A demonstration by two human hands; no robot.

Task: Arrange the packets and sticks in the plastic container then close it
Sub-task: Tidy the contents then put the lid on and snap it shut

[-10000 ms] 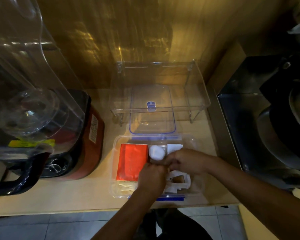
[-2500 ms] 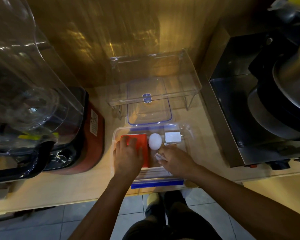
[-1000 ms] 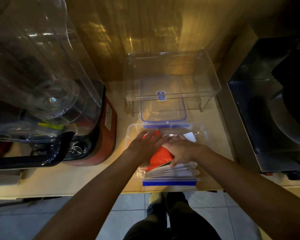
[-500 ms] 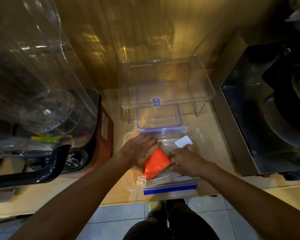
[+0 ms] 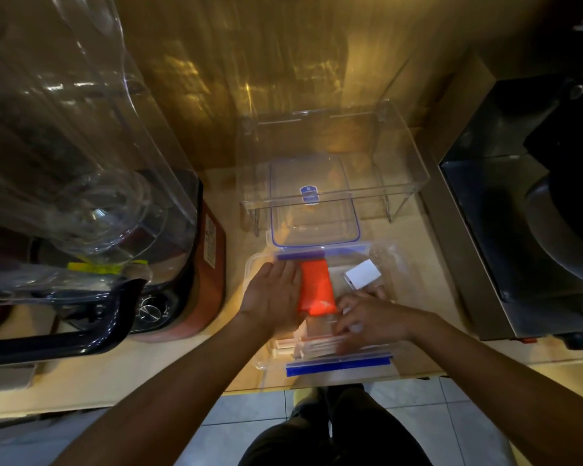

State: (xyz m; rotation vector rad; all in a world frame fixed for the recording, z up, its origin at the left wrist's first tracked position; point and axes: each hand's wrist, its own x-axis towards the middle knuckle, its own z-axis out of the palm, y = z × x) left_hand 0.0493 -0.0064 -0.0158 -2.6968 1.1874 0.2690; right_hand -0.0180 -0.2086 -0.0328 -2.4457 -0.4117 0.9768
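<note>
The clear plastic container [image 5: 254, 264] with blue clips sits at the counter's front edge, open. Inside it an orange packet [image 5: 317, 290] lies lengthwise, with a small white packet [image 5: 364, 274] to its right. A bundle of white sticks [image 5: 312, 348] lies across the near end. My left hand [image 5: 273, 297] lies flat with straight fingers on the orange packet's left side. My right hand [image 5: 374, 319] is blurred, its fingers curled over the sticks and a brownish packet. The clear lid [image 5: 313, 203] with a blue rim lies just beyond the container.
A clear acrylic stand [image 5: 401, 183] straddles the lid at the back. A large blender with a red base [image 5: 212, 264] stands to the left. A metal appliance [image 5: 519, 230] fills the right side. The counter edge runs just behind the container's near clip.
The orange packet has turned from tilted to straight along the container. My left hand has flattened onto its left side. My right hand has slid nearer, onto the sticks.
</note>
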